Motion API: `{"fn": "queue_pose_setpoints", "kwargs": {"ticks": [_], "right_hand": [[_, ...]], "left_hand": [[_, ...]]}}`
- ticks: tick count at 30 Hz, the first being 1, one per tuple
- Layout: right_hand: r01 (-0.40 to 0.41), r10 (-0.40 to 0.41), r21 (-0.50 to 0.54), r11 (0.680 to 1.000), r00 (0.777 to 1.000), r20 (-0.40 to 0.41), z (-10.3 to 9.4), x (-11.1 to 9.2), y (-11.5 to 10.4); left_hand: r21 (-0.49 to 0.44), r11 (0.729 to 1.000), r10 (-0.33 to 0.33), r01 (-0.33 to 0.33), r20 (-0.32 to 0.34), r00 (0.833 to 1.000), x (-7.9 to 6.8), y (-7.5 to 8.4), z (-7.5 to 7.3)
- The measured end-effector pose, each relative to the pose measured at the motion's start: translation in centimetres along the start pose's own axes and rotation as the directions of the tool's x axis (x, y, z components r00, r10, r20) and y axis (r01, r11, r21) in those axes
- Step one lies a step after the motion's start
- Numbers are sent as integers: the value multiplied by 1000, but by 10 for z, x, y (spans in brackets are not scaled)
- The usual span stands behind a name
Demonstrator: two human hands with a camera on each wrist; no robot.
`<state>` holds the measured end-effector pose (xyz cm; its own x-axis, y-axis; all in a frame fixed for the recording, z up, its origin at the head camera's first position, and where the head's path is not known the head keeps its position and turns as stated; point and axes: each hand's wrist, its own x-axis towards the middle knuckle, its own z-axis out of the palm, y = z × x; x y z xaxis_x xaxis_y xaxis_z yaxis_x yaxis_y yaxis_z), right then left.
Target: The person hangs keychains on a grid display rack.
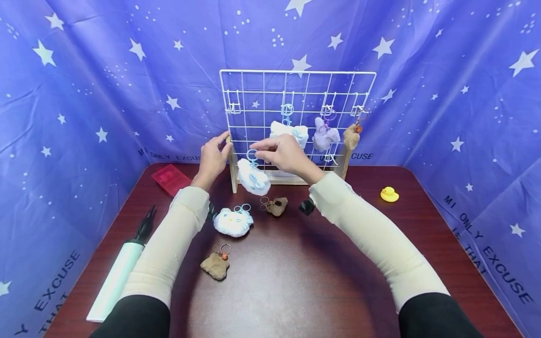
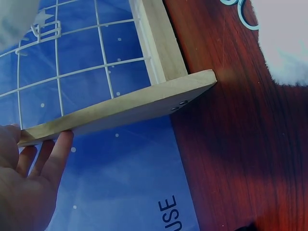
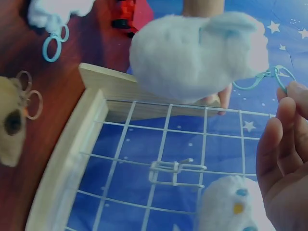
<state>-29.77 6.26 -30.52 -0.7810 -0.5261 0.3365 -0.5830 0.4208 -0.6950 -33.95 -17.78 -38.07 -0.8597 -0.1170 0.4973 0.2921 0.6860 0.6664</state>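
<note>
Mid-frame, the right hand [image 1: 284,154] pinches the blue ring [image 1: 248,156] of a white plush [image 1: 253,180] whose long axis slants down rightward; the left hand [image 1: 213,157] grips the wooden stand [image 1: 234,177].

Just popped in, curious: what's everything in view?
Rack: one, white and wooden, back
Hooks: several, white, on rack
Hanging plushes: three; white, purple, brown; on rack
Loose plushes: three; one white, two brown; on table
Suspended plush: one, white, before rack
Pump-like tube: one, green and black, left
Red item: count unclear, back left
Toy duck: one, yellow, right
Table: one, reddish-brown, underneath
Backdrop: one, starry blue, around table
Sleeves: two, cream and black, forearms
Left hand: one, gripping rack
Right hand: one, holding suspended plush
</note>
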Motion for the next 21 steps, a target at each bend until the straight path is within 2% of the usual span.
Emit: {"fn": "queue_pose_setpoints", "kwargs": {"ticks": [13,16,21], "right_hand": [[-37,37,7,999,991,-130,-9,35,-23],[-57,63,40,998,985,-158,-8,42,-27],[-55,75,98,994,973,-217,-4,52,-30]], "left_hand": [[-3,1000,-22,22,17,1000,0,1,-2],[-5,1000,-27,27,18,999,-1,1,-2],[-2,1000,1,-1,5,1000,-1,1,-2]]}}
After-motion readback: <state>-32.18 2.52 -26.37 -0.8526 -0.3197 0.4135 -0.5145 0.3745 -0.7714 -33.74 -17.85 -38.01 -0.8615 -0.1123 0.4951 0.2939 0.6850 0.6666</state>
